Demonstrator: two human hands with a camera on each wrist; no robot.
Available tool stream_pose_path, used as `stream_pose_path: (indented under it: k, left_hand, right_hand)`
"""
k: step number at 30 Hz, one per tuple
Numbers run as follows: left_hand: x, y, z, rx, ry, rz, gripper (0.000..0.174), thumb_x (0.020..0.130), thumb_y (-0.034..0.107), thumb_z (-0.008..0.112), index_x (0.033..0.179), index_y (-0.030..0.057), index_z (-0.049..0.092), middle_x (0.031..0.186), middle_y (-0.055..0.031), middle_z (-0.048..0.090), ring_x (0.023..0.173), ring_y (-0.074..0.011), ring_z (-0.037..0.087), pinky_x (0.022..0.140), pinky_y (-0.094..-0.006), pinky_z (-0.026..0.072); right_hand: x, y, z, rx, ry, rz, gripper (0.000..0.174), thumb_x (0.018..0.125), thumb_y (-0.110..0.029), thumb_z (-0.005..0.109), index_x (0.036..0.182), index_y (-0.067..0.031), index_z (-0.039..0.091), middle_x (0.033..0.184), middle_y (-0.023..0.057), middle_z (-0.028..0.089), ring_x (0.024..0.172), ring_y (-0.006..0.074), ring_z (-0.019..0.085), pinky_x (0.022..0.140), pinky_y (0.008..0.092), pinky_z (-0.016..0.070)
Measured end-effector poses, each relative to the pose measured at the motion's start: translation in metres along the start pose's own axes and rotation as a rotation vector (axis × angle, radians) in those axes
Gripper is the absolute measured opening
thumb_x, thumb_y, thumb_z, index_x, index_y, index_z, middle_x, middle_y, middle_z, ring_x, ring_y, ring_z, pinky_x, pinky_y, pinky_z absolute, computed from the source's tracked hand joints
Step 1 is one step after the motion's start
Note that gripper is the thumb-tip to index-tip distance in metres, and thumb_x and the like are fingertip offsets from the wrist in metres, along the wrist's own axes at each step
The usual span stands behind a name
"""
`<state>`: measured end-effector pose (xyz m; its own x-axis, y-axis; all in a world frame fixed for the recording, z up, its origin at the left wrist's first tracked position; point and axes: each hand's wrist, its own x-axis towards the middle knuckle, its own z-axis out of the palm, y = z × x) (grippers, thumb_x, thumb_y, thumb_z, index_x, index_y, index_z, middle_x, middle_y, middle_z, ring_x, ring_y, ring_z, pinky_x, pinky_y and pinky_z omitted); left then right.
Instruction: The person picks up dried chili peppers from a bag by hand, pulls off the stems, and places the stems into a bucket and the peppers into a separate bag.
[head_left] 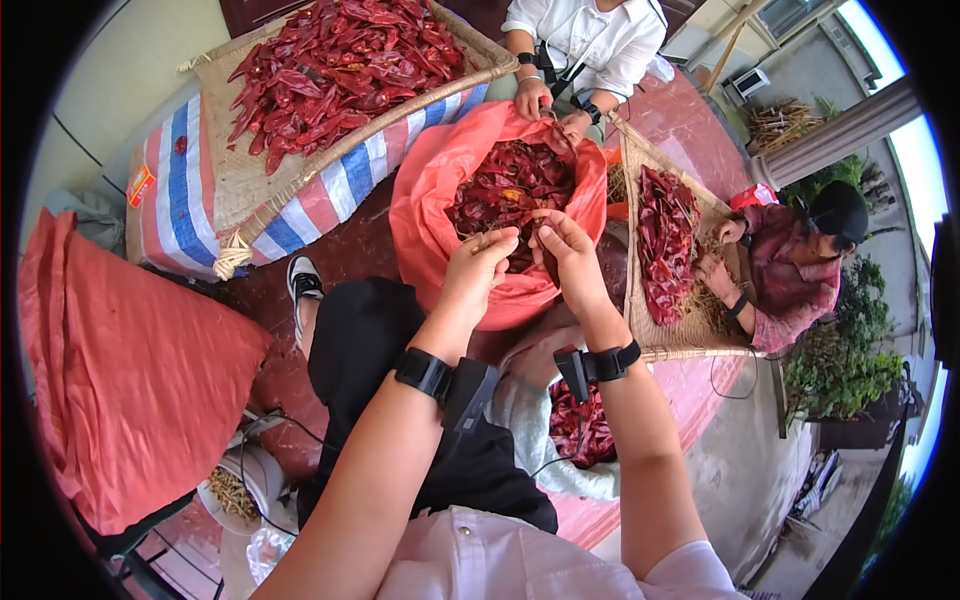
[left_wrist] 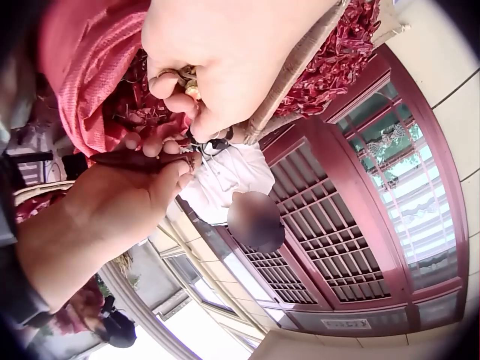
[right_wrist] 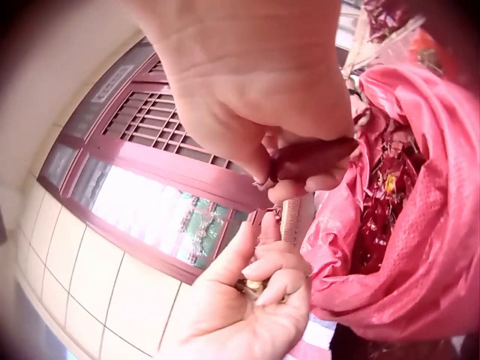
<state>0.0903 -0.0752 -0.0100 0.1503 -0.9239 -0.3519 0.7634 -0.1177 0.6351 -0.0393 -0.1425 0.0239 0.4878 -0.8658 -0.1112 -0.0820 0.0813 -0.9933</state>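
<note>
Over the red woven sack (head_left: 420,210), both hands come close together. My right hand (head_left: 570,245) grips a dark red dried chili pepper (right_wrist: 311,159) between thumb and fingers. The left hand (head_left: 480,270) has its fingers curled round a few small brownish chili stems (right_wrist: 251,286), with its thumb and fingertip near the pepper's end. In the left wrist view the same stems (left_wrist: 189,81) poke out between the curled fingers. Dried chilies (head_left: 520,185) fill the sack beneath both hands.
A wide woven tray (head_left: 230,100) heaped with chilies stands at the upper left. Opposite, a person in white (head_left: 600,50) reaches to the sack's rim. At right another person (head_left: 795,265) works over a second tray (head_left: 650,335). A bucket (head_left: 262,480) holds stems; a pale sack (head_left: 530,410) holds chilies.
</note>
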Motion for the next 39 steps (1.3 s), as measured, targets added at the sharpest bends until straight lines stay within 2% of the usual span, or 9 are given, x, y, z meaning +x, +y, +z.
stream_pose_path:
  k: [3, 14, 17, 19, 22, 29, 34, 36, 39]
  left_hand:
    - [-0.002, 0.0, 0.001, 0.025, -0.048, -0.022, 0.02, 0.082, 0.013, 0.061, 0.1, 0.0039, 0.06, 0.069, 0.0048, 0.052, 0.053, -0.0024, 0.041, 0.044, -0.0156, 0.0289]
    - [-0.007, 0.003, 0.006, 0.319, -0.044, 0.016, 0.019, 0.08, 0.018, 0.065, 0.091, 0.0033, 0.064, 0.067, 0.0047, 0.056, 0.049, 0.0009, 0.036, 0.043, -0.0148, 0.0243]
    - [-0.007, 0.002, 0.003, 0.366, -0.1, 0.003, 0.019, 0.08, 0.016, 0.064, 0.09, 0.0006, 0.064, 0.071, 0.0016, 0.06, 0.053, -0.0017, 0.045, 0.046, -0.0164, 0.0325]
    - [-0.003, -0.006, 0.002, 0.642, -0.078, 0.278, 0.018, 0.079, 0.013, 0.063, 0.086, -0.0035, 0.065, 0.074, -0.0033, 0.063, 0.06, -0.0062, 0.054, 0.054, -0.0208, 0.042]
    - [-0.002, -0.009, 0.002, 0.888, -0.052, 0.343, 0.017, 0.078, 0.011, 0.062, 0.082, -0.0057, 0.064, 0.074, -0.0078, 0.065, 0.067, -0.0095, 0.059, 0.062, -0.0244, 0.0462]
    - [-0.006, -0.014, 0.004, 0.974, -0.105, 0.417, 0.014, 0.074, 0.009, 0.063, 0.078, -0.0038, 0.063, 0.066, -0.0084, 0.063, 0.061, -0.0086, 0.058, 0.057, -0.0251, 0.0455]
    - [-0.014, -0.016, 0.009, 1.165, -0.026, 0.415, 0.012, 0.07, 0.009, 0.065, 0.069, -0.0019, 0.061, 0.057, -0.009, 0.057, 0.056, -0.0072, 0.054, 0.053, -0.0253, 0.0436]
    - [-0.014, -0.017, 0.01, 1.086, -0.057, 0.37, 0.011, 0.071, 0.009, 0.064, 0.068, -0.0011, 0.06, 0.057, -0.0058, 0.056, 0.055, -0.0072, 0.053, 0.052, -0.0249, 0.0424]
    - [-0.011, -0.024, 0.011, 0.785, -0.134, 0.285, 0.011, 0.074, 0.01, 0.063, 0.068, 0.0012, 0.059, 0.058, 0.0007, 0.053, 0.053, -0.0058, 0.048, 0.049, -0.0225, 0.0381]
  right_hand:
    - [-0.006, 0.0, -0.003, 0.357, -0.091, 0.162, 0.021, 0.091, -0.014, 0.048, 0.109, -0.0035, 0.049, 0.075, 0.0018, 0.055, 0.062, 0.0082, 0.049, 0.056, 0.0193, 0.04]
    - [-0.019, 0.008, -0.006, 0.196, -0.108, 0.138, 0.006, 0.089, -0.009, 0.051, 0.093, -0.0041, 0.05, 0.074, 0.0014, 0.055, 0.062, 0.0071, 0.049, 0.054, 0.0184, 0.0386]
    - [-0.022, 0.015, -0.011, 0.311, -0.105, 0.189, 0.004, 0.088, -0.008, 0.051, 0.089, -0.0043, 0.051, 0.073, 0.0013, 0.055, 0.062, 0.0061, 0.049, 0.053, 0.0173, 0.0376]
    - [-0.023, 0.019, -0.014, 0.282, -0.13, 0.172, 0.003, 0.088, -0.007, 0.052, 0.088, -0.0041, 0.052, 0.072, 0.001, 0.055, 0.061, 0.0053, 0.049, 0.052, 0.0162, 0.0366]
    - [-0.028, 0.019, -0.013, 0.245, -0.088, 0.163, 0.003, 0.088, -0.007, 0.052, 0.087, -0.004, 0.052, 0.071, 0.0008, 0.055, 0.061, 0.0049, 0.049, 0.051, 0.0156, 0.036]
    - [-0.038, 0.024, -0.013, 0.166, -0.051, 0.171, 0.003, 0.087, -0.004, 0.051, 0.085, -0.0034, 0.052, 0.071, 0.0002, 0.054, 0.063, 0.0042, 0.048, 0.055, 0.0163, 0.0382]
    - [-0.054, 0.038, -0.003, -0.14, 0.073, -0.036, 0.004, 0.088, -0.003, 0.05, 0.084, -0.0013, 0.051, 0.071, 0.0001, 0.053, 0.064, 0.0053, 0.047, 0.057, 0.0194, 0.04]
    - [-0.059, 0.038, -0.001, -0.032, 0.111, -0.005, 0.003, 0.088, -0.004, 0.05, 0.085, -0.0023, 0.051, 0.069, 0.0003, 0.052, 0.059, 0.0051, 0.045, 0.054, 0.0191, 0.0371]
    - [-0.067, 0.038, -0.004, 0.579, 0.064, 0.095, 0.003, 0.088, -0.006, 0.05, 0.089, -0.0048, 0.053, 0.066, 0.0004, 0.047, 0.052, 0.0067, 0.035, 0.048, 0.02, 0.0275]
